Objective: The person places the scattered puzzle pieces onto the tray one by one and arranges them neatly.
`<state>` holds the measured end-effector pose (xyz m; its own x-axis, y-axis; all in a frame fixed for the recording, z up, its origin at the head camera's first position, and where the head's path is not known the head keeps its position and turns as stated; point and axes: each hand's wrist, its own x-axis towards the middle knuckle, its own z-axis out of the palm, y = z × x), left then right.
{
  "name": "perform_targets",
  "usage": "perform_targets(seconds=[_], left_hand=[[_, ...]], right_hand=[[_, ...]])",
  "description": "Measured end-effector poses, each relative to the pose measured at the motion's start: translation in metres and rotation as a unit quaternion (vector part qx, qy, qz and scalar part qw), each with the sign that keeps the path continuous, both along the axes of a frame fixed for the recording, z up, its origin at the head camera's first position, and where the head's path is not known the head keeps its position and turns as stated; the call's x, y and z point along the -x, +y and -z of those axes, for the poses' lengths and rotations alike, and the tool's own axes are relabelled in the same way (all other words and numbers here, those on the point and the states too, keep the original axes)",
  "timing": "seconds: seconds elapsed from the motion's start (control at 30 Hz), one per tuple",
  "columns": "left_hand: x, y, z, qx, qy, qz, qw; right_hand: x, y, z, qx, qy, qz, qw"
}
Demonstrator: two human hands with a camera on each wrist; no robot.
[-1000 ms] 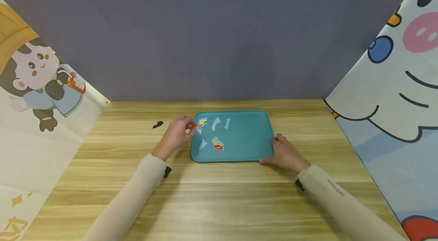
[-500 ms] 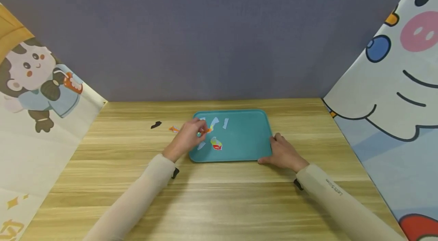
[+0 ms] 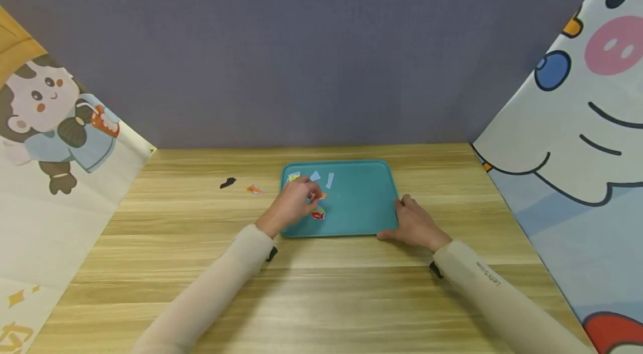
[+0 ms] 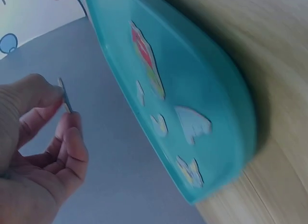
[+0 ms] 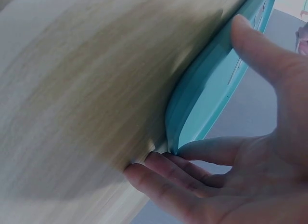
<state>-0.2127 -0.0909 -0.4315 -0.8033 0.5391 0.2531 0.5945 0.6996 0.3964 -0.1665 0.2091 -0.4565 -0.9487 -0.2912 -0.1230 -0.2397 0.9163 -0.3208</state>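
My left hand [image 3: 293, 201] is over the left half of a teal tray [image 3: 361, 197]. Between thumb and fingertip it pinches a thin flat puzzle piece [image 4: 66, 96], seen edge-on in the left wrist view; its orange face peeks out in the head view. Below the hand lies a red and yellow piece [image 3: 318, 214]. Pale pieces [image 3: 330, 180] and a yellow-patterned one [image 4: 190, 173] also lie on the tray. My right hand [image 3: 414, 224] holds the tray's near right corner, thumb on the front rim and index finger against the side, other fingertips down at the tabletop.
Left of the tray, a dark piece [image 3: 228, 182] and an orange and white piece [image 3: 255, 189] lie on the wooden table [image 3: 351, 298]. A grey panel [image 3: 321, 52] rises behind; cartoon-printed panels stand at both sides.
My left hand has carried the orange piece rightward from the tray's left edge to above its left half, uncovering another orange piece on the table. My right hand stays at the tray corner.
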Motion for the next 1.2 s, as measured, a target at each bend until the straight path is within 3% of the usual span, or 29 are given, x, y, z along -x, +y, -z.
perform_targets(seconds=[0.2,0.47,0.8,1.03,1.2], left_hand=[[0.001,0.012,-0.001,0.013,-0.017,-0.010,0.9997],[0.005,0.031,0.007,0.054,-0.040,0.011,0.9977],[0.007,0.058,0.017,0.111,-0.072,-0.039,0.9904],[0.001,0.069,0.019,0.142,-0.026,-0.060,0.9877],[-0.003,0.072,0.015,0.148,-0.031,-0.060,0.9867]], right_hand=[[0.001,-0.001,-0.001,-0.001,0.002,0.000,1.000],[0.001,-0.004,-0.004,0.000,0.003,0.000,1.000],[0.001,-0.005,-0.003,0.007,0.000,0.005,1.000],[0.000,-0.005,-0.003,0.003,-0.002,0.008,1.000],[0.000,-0.006,-0.004,0.005,0.000,0.009,1.000]])
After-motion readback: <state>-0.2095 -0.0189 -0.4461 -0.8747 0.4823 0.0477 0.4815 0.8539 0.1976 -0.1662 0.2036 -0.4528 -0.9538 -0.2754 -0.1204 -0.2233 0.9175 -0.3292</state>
